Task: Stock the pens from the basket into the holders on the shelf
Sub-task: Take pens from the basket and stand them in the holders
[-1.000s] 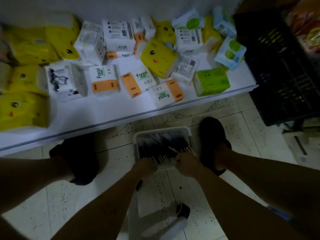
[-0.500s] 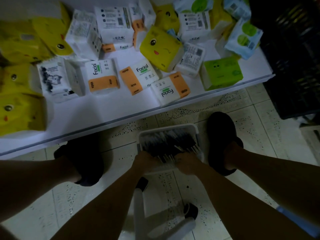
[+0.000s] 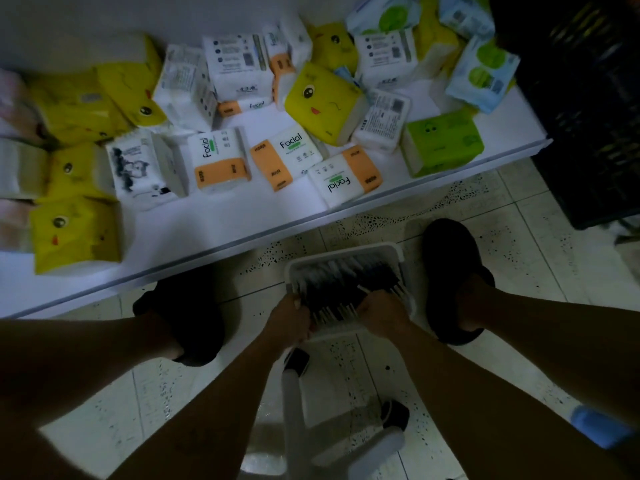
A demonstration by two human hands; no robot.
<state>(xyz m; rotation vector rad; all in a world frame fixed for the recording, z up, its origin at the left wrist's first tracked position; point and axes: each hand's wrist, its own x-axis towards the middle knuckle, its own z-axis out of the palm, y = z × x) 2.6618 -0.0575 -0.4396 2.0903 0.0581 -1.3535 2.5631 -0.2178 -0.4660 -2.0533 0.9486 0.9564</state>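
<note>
Pens [image 3: 343, 285] (in the basket [image 3: 346, 249]) between left hand [image 3: 291, 318] and right hand [image 3: 382, 313], fingers [image 3: 371, 305] clamped round them.

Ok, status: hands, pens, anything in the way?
Left hand, right hand gripping pens in basket. No holders visible; tissue packs crowd shelf.

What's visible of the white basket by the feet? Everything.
The basket is a white, rectangular, plastic-looking tub with a rounded rim, upright, low between two dark shoes below the shelf edge. Dark pens with pale ends lie packed in it. The left hand and right hand curl into the pens at its near edge; exact grip is too dim to tell.
</note>
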